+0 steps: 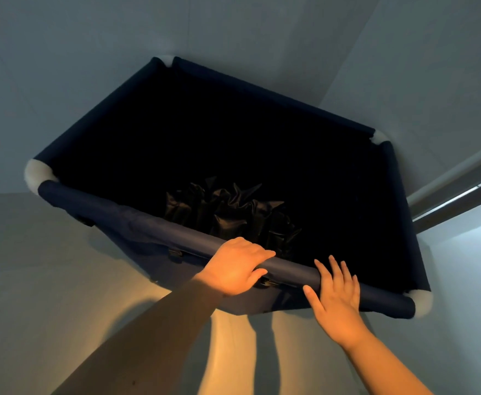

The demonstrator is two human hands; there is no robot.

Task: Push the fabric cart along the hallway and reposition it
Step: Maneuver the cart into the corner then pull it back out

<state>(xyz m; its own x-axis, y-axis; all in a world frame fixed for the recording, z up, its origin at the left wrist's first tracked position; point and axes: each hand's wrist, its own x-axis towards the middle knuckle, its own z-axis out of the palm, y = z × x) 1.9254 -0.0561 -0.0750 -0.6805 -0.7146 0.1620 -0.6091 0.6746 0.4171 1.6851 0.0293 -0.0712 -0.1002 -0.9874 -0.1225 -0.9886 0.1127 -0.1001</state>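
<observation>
A dark blue fabric cart point(136, 212) with white corner caps fills the middle of the view, its far corner tucked into the corner of two pale walls. My left hand point(235, 266) is wrapped over the cart's padded near rail. To its right, my right hand point(337, 295) lies flat against the same rail with fingers spread, not curled around it. Inside the cart, a crumpled black bag point(228, 209) rests on the dark bottom.
Pale walls point(91, 38) stand close behind and to the right of the cart. A metal door track or threshold point(459, 195) runs along the right side. Light floor point(34, 266) shows left of and below the cart.
</observation>
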